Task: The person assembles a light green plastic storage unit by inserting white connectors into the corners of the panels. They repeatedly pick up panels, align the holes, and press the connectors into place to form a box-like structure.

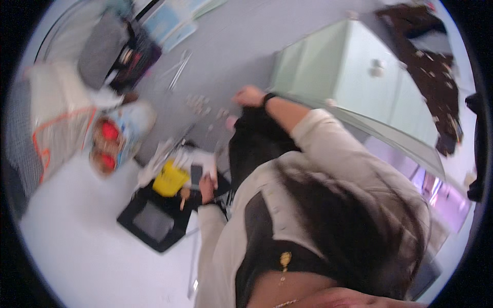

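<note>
The whole picture is smeared by motion. My left hand (207,188) is low over the white surface, its fingers too blurred to read. Right beside it are a small dark rectangle (196,173), a bright yellow flat item (171,179) and a small tan item with a stick-like end (185,196). A black flat case with a grey panel (154,220) lies closest to me on that side. My right hand (249,96), with a black band at the wrist, is stretched out past my dark-clothed leg. A small pink thing (231,122) is just below it. Whether it grips anything is indistinct.
Small pale pieces (197,104) lie scattered on the grey floor (221,51). A pale green cabinet (370,82) stands at the right. On the left are a clear bag with orange edging (61,113), a grey and black bag (105,51) and a packet with red spots (110,131).
</note>
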`<state>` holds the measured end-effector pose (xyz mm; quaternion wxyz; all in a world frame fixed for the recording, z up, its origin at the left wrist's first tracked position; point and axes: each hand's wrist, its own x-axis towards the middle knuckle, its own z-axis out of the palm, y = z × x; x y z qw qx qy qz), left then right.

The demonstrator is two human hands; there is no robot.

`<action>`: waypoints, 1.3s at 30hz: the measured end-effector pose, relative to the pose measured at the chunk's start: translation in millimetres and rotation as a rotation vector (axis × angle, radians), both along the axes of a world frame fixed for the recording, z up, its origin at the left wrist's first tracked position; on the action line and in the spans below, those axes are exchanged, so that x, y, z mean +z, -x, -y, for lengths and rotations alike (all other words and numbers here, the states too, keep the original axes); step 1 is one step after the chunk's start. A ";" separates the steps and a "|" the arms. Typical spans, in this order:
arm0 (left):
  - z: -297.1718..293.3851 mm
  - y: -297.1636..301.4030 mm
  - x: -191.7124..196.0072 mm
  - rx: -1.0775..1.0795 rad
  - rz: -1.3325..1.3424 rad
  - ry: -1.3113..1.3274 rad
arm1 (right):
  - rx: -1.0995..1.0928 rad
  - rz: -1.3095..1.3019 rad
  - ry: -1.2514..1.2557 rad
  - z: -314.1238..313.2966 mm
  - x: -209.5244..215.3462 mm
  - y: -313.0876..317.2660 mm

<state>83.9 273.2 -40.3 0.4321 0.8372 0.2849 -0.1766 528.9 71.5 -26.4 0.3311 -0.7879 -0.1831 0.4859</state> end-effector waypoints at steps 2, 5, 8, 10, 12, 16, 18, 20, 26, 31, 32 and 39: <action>-41.4 -42.5 13.9 0.496 -0.272 0.232 | -0.189 0.012 0.110 10.9 -16.3 -17.3; -58.5 -110.1 40.5 0.731 0.061 0.393 | -0.442 -0.086 0.212 2.3 -63.0 -40.0; -48.3 -154.2 48.8 0.798 0.048 0.374 | -0.186 0.028 0.277 -21.9 -118.2 -41.3; -21.4 -162.4 39.3 0.781 0.008 0.391 | -0.044 0.079 0.253 -47.5 -157.6 -38.2; 11.6 -156.5 26.4 0.727 -0.094 0.426 | 0.074 0.164 0.220 -84.0 -195.6 -16.4; 59.8 -111.2 -31.1 0.611 -0.321 0.428 | 0.293 0.196 0.102 -165.6 -302.4 12.3; 75.2 -68.3 -58.3 0.786 -0.360 0.432 | 0.433 0.262 0.079 -194.8 -366.2 30.8; 80.7 -20.1 -83.2 1.141 -0.413 0.421 | 0.547 0.341 0.149 -218.8 -437.5 42.1; 133.1 84.5 -132.5 1.677 -0.541 0.364 | 0.659 0.843 -0.060 -254.2 -633.4 84.3; 211.5 91.4 -177.4 1.464 -0.666 0.573 | 0.656 0.991 -0.275 -257.1 -705.9 97.5; 218.2 90.2 -181.8 1.450 -0.650 0.573 | 0.665 0.970 -0.277 -259.9 -709.5 97.2; 173.8 63.5 -173.5 1.470 -0.577 0.612 | 0.673 0.687 -0.107 -273.4 -666.8 60.5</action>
